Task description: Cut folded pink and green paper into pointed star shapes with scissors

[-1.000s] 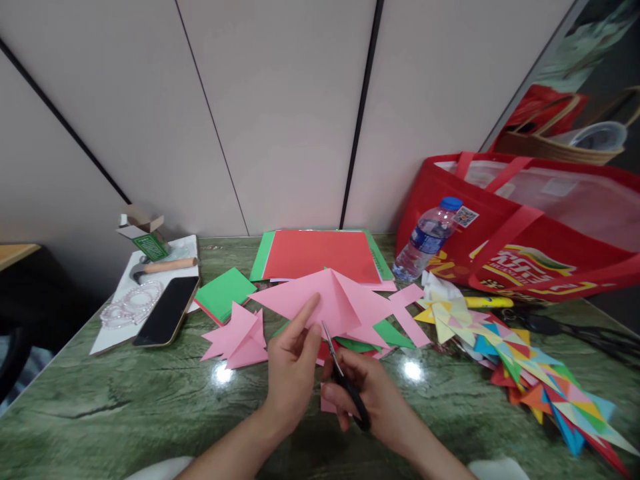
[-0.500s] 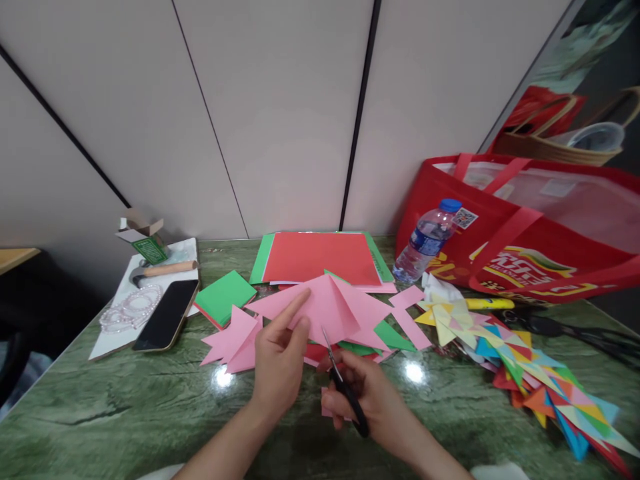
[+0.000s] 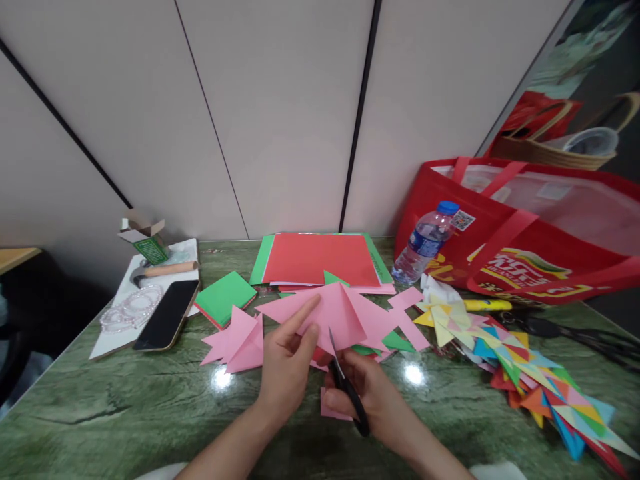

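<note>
My left hand (image 3: pixel 287 357) grips a folded sheet of pink paper (image 3: pixel 337 313), with the index finger stretched along its top and the thumb pressed on it. In my right hand (image 3: pixel 367 387) are black-handled scissors (image 3: pixel 349 393). Their blades reach the lower edge of the pink paper; whether they are closed on it is hard to tell. More cut pink paper (image 3: pixel 243 340) lies left of my left hand. A small pink scrap (image 3: pixel 333 408) rests on the table under the scissors.
Behind the hands lies a stack of red and green sheets (image 3: pixel 320 259). On the left are green squares (image 3: pixel 227 297), a phone (image 3: pixel 167 315) and a hammer (image 3: pixel 165 269). A water bottle (image 3: pixel 425 243), red bag (image 3: pixel 530 233) and coloured folded-paper chain (image 3: pixel 540 377) stand or lie on the right.
The pink paper and my left hand have shifted slightly right and toward me. The scissors stay at the paper's lower edge in my right hand.
</note>
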Action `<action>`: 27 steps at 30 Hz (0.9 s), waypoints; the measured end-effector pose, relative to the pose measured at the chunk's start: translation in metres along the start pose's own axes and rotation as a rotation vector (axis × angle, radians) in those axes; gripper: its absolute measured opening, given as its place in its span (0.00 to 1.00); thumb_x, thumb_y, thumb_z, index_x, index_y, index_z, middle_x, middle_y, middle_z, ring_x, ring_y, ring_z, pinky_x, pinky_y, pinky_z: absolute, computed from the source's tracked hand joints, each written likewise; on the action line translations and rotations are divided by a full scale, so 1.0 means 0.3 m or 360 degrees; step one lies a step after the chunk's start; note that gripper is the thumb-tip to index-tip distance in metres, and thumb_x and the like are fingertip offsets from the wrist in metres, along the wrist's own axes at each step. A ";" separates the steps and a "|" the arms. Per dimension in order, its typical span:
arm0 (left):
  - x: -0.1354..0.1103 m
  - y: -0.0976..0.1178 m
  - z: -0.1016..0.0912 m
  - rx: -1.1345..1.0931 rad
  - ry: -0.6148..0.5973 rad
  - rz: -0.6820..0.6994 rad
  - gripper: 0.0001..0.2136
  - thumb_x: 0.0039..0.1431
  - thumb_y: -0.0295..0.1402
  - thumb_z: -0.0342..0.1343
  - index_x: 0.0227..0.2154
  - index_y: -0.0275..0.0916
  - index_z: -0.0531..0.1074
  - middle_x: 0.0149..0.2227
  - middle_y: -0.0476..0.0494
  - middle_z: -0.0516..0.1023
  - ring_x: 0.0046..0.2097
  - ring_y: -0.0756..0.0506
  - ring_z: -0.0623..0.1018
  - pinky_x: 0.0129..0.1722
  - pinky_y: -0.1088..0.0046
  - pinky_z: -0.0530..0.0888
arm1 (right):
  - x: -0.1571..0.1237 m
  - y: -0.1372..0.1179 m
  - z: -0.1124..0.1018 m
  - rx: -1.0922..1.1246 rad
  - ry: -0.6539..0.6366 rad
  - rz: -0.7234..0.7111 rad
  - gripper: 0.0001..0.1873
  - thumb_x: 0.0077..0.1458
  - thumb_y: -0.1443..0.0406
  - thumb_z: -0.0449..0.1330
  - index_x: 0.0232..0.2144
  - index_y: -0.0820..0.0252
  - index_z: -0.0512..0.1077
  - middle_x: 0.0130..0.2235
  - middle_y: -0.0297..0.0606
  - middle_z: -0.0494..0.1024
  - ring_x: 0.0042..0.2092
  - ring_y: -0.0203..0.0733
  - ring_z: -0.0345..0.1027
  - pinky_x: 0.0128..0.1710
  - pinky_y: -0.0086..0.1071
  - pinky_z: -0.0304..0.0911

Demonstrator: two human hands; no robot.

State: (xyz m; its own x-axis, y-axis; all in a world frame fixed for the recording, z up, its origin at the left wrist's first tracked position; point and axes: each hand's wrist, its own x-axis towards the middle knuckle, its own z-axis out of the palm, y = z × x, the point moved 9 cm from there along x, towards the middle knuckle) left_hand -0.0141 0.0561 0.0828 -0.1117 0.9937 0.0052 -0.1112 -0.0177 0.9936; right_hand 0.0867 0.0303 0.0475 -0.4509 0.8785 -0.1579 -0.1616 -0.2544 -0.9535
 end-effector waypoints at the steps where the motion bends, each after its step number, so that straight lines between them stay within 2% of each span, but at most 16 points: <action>1: 0.000 0.000 -0.001 0.0008 0.0002 0.0005 0.22 0.55 0.33 0.54 0.54 0.40 0.65 0.17 0.57 0.63 0.18 0.56 0.63 0.20 0.82 0.66 | 0.000 0.002 -0.001 0.0008 0.0006 0.0002 0.24 0.35 0.59 0.71 0.32 0.63 0.65 0.24 0.28 0.65 0.25 0.32 0.55 0.24 0.25 0.50; 5: -0.002 -0.001 0.004 -0.0015 -0.0019 0.0004 0.23 0.54 0.34 0.55 0.54 0.37 0.65 0.18 0.54 0.69 0.19 0.54 0.67 0.21 0.78 0.69 | 0.006 0.008 -0.002 0.0075 0.0017 0.0001 0.22 0.34 0.60 0.71 0.27 0.62 0.64 0.23 0.27 0.64 0.25 0.31 0.54 0.22 0.24 0.50; 14: -0.004 0.006 0.006 -0.0048 -0.0026 0.0011 0.22 0.55 0.33 0.55 0.54 0.37 0.65 0.18 0.53 0.72 0.18 0.56 0.65 0.19 0.83 0.64 | 0.011 0.030 -0.007 0.0061 0.0047 0.0032 0.21 0.35 0.60 0.70 0.26 0.60 0.62 0.19 0.25 0.65 0.19 0.29 0.56 0.19 0.23 0.51; 27: -0.006 0.014 0.000 0.0057 0.0003 0.0025 0.21 0.55 0.32 0.53 0.53 0.38 0.66 0.14 0.56 0.65 0.17 0.57 0.59 0.17 0.84 0.58 | 0.009 0.032 -0.013 0.0043 0.0105 0.0073 0.22 0.34 0.58 0.70 0.27 0.62 0.65 0.19 0.25 0.66 0.16 0.27 0.58 0.15 0.21 0.54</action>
State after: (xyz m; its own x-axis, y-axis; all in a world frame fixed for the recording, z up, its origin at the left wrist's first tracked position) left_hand -0.0143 0.0542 0.0869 -0.1147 0.9932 0.0206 -0.0741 -0.0293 0.9968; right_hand 0.0874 0.0319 0.0370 -0.3999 0.8902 -0.2184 -0.1663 -0.3048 -0.9378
